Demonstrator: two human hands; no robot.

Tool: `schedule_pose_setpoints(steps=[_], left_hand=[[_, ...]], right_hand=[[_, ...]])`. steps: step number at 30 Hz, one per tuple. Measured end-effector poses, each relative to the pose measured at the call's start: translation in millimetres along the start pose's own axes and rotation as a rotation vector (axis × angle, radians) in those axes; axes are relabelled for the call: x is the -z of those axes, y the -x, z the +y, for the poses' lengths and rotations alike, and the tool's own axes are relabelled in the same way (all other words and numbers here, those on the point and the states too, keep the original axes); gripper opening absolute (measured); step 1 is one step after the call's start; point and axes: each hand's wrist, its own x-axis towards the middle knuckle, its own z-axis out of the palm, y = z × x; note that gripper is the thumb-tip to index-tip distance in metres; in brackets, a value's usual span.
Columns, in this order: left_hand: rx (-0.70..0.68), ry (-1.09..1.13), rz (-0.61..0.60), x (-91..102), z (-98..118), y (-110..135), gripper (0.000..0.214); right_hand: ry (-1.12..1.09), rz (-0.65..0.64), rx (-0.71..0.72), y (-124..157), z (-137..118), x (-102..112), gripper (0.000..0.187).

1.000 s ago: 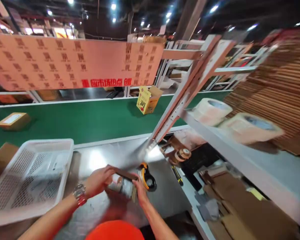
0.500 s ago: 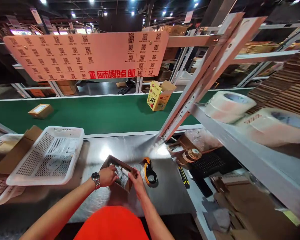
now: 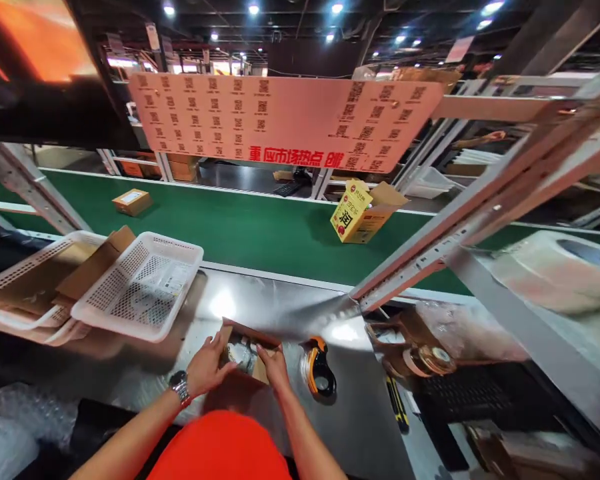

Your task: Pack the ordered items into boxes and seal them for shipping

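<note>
A small open cardboard box (image 3: 263, 333) lies on the metal table in front of me, with a clear plastic-wrapped item (image 3: 241, 355) inside. My left hand (image 3: 206, 367), with a metal watch at the wrist, grips the box's left side, thumb apart from the fingers. On the right end, my right hand (image 3: 275, 368) has its fingers bent over a flap (image 3: 261, 372) that leans inward. The box's right end is partly hidden beneath that hand. Just right of it rests an orange and black tape dispenser (image 3: 321, 373), touched by neither hand.
White plastic baskets (image 3: 193, 257) stand at the left, one holding cardboard. Beyond the table runs a green conveyor (image 3: 260, 223) carrying a small parcel (image 3: 133, 202) and a yellow carton (image 3: 363, 213). A metal post (image 3: 420, 267) and shelf with tape rolls (image 3: 555, 273) border the right.
My left hand has moved from inside the box to its left side. My right hand now presses the right flap inward. The view has swung left.
</note>
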Motion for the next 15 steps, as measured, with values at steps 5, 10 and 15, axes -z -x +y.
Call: schedule_pose_setpoints(steps=[5,10,15], left_hand=[[-0.052,-0.021,-0.132,13.7,13.5,-16.4,0.094],[0.073,0.225,0.018,-5.2,10.3,-47.5,0.076],[0.294,0.553,0.208,-36.4,-6.9,-46.7,0.132]], right_hand=[[0.060,-0.093,0.006,-10.4,-3.6,6.5,0.062],[-0.100,-0.261,-0.274,-20.1,-15.0,24.9,0.069],[-0.241,-0.213,-0.344,-5.3,-20.1,31.3,0.070]])
